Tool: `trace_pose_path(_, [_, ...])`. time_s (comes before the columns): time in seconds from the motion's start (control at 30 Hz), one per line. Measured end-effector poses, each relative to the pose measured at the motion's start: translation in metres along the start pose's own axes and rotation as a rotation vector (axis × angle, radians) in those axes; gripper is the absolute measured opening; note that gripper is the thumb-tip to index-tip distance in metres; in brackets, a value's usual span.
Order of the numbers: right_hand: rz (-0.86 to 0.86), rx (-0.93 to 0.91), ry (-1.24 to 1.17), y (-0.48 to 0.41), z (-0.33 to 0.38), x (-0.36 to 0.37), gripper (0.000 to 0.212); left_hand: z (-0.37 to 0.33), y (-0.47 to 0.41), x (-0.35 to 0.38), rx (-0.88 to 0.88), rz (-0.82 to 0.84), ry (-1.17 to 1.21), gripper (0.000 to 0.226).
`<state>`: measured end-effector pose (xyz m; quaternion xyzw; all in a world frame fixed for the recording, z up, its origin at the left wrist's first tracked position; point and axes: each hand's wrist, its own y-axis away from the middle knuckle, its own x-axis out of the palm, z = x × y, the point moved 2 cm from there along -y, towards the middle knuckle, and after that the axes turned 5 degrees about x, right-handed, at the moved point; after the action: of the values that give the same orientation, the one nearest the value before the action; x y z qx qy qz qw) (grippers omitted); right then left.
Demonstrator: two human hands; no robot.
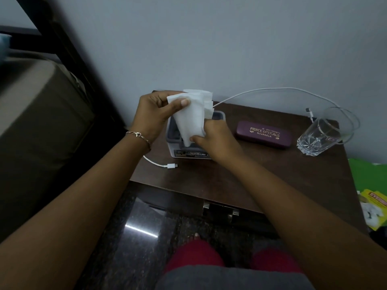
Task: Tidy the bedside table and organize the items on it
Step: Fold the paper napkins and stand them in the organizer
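Observation:
Both hands hold a bundle of white tissues above a small grey box on the dark wooden bedside table. My left hand pinches the top of the tissues with thumb and fingers. My right hand grips their lower end, partly inside the box. A purple glasses case lies to the right of the box. An empty clear glass stands at the table's right edge. A white charging cable arcs along the back, and its other plug lies in front of the box.
A bed with a dark headboard sits on the left, close to the table. Green and yellow packets lie on the floor at the right. The table's drawer handle faces me, with my knees below it.

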<state>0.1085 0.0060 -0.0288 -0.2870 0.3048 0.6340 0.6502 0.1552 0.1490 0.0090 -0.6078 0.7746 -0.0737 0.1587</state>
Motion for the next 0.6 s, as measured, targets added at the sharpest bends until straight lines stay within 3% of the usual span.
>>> trace_pose_path(0.17, [-0.046, -0.013, 0.001, 0.005, -0.001, -0.006, 0.047, -0.003, -0.005, 0.008, 0.017, 0.113, -0.041, 0.014])
trace_pose_path(0.43, [-0.185, -0.037, 0.226, 0.004, -0.004, -0.008, 0.047, 0.003, -0.005, 0.011, 0.025, 0.221, -0.074, 0.019])
trace_pose_path(0.6, [-0.156, -0.088, 0.313, 0.000, -0.005, -0.014, 0.049, 0.007, 0.003, 0.003, 0.026, 0.121, -0.039, 0.022])
